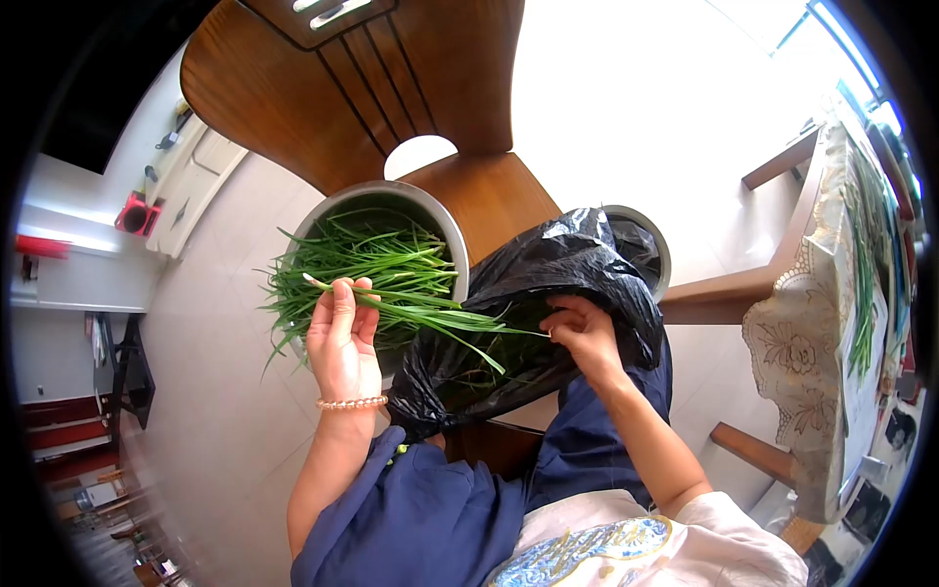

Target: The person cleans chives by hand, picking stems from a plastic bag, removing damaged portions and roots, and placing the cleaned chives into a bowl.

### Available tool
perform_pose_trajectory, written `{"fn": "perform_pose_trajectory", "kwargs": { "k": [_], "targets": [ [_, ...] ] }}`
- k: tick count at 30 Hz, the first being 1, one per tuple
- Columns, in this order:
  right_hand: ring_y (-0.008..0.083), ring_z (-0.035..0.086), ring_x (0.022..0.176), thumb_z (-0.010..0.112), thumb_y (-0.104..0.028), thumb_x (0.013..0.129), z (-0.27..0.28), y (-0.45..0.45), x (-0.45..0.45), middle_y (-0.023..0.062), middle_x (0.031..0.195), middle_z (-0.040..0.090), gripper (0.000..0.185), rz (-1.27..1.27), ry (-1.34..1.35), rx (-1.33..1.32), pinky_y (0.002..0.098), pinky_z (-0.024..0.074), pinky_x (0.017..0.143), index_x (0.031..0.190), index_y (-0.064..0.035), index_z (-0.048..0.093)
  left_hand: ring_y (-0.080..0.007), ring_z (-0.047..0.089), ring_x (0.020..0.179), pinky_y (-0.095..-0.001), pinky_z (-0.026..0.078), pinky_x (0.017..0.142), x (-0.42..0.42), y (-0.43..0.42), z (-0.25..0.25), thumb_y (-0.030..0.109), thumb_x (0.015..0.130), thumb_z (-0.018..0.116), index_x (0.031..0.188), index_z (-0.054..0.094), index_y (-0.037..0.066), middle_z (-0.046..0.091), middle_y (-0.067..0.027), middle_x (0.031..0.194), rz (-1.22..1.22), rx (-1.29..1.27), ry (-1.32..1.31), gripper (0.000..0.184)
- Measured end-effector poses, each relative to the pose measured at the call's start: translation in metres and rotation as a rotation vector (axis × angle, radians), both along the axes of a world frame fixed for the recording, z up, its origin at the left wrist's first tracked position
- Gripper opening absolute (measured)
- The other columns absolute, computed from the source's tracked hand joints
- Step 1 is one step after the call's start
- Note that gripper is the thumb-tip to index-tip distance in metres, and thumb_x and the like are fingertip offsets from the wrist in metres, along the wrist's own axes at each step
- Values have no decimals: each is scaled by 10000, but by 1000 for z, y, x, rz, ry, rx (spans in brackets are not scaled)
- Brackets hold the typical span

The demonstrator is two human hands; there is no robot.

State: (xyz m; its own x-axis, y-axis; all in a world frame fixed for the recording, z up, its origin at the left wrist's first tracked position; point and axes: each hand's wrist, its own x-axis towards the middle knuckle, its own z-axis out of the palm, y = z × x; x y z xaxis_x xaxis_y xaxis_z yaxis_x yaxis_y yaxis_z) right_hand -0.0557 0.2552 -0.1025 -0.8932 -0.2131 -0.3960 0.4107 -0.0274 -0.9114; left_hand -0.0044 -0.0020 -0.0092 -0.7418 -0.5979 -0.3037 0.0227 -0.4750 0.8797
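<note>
My left hand [344, 328] pinches a few garlic chives [416, 305] near their pale root end, above a metal bowl [458, 235] heaped with more green chives [377, 249]. The held leaves stretch right across a black plastic bag [548, 254] that lies open over my lap. At their far end my right hand [584, 338] is closed, thumb and fingertips pinching a thin leaf tip over the bag's mouth. More greens [479, 372] show dimly inside the bag. A beaded bracelet [352, 402] circles my left wrist.
The bowl rests on a wooden chair [494, 191] in front of me. Behind the bag stands a second metal container [665, 259], its inside partly covered by black plastic. On the right is a table with a lace cloth [797, 333], with long greens [866, 293] on top.
</note>
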Motion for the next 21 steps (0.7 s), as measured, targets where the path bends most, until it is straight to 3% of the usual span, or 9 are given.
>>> {"fn": "perform_pose_trajectory", "kwargs": {
  "k": [2, 6, 14, 20, 21],
  "targets": [
    [133, 609, 749, 568, -35, 775, -8, 0, 3, 106, 824, 655, 231, 104, 101, 157, 243, 475, 685, 980, 60, 617, -84, 597, 787, -183, 498, 687, -1, -1, -1, 194, 883, 571, 985, 601, 82, 633, -36, 956, 7, 8, -7, 155],
    [104, 602, 714, 615, -71, 793, -12, 0, 7, 73, 794, 656, 235, 330, 124, 193, 243, 483, 664, 1011, 16, 627, -85, 600, 801, -191, 497, 696, -1, -3, -4, 192, 881, 576, 973, 600, 86, 637, -36, 945, 7, 41, 1, 142],
    [99, 597, 677, 635, -110, 797, -15, -16, 16, 82, 760, 651, 258, 317, 196, 198, 242, 475, 629, 1025, 9, 626, -87, 601, 799, -193, 491, 698, 0, -5, -7, 189, 881, 578, 961, 599, 95, 640, -37, 937, 20, 85, -9, 125],
    [107, 581, 635, 575, -133, 823, -13, -18, 19, 79, 692, 634, 170, 289, 181, 200, 240, 453, 590, 860, 30, 609, -85, 600, 800, -191, 490, 697, 1, -6, -8, 188, 882, 575, 959, 599, 93, 640, -39, 939, 23, 82, -9, 124],
    [104, 562, 612, 552, -126, 824, -14, -17, 17, 74, 684, 627, 157, 215, 30, 97, 238, 437, 573, 826, 25, 595, -85, 600, 801, -191, 489, 698, 2, -5, -9, 189, 883, 575, 960, 598, 92, 639, -39, 939, 21, 75, -16, 126]
  ]
}}
